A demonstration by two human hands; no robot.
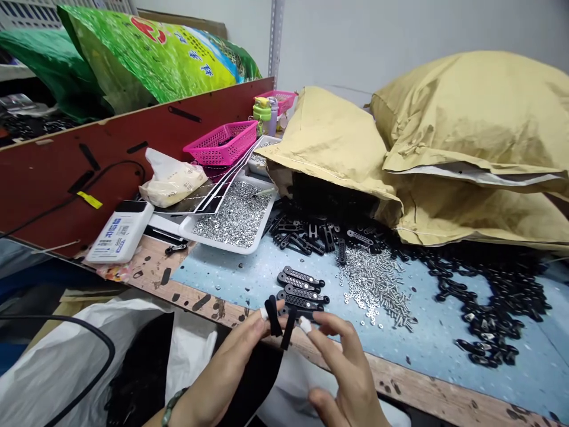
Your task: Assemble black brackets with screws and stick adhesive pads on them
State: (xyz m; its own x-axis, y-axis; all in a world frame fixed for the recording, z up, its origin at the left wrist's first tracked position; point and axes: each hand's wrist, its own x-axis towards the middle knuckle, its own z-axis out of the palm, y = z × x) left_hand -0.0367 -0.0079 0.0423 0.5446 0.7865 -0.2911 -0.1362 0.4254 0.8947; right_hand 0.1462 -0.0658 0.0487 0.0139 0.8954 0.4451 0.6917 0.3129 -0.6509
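Observation:
My left hand (226, 367) pinches a small black plastic strip (273, 314) at the near edge of the table. My right hand (342, 367) meets it from the right and pinches a second black strip (288, 329); white tape covers a fingertip on each hand. Just beyond the fingers, a short stack of finished black perforated strips (302, 290) lies on the blue mat (267, 273). A heap of small silver screws (377, 287) spreads to their right. Loose black plastic parts (489, 296) cover the mat further right and spill from an open tan sack (329, 154).
A white tray of silver nuts (235, 216) sits at mid-left, with a pink basket (224, 142), a tissue pack (171, 181) and a white device (120, 231) nearby. A red board (53, 172) walls the left. More tan sacks (475, 136) stand right; white bags (66, 362) hang below.

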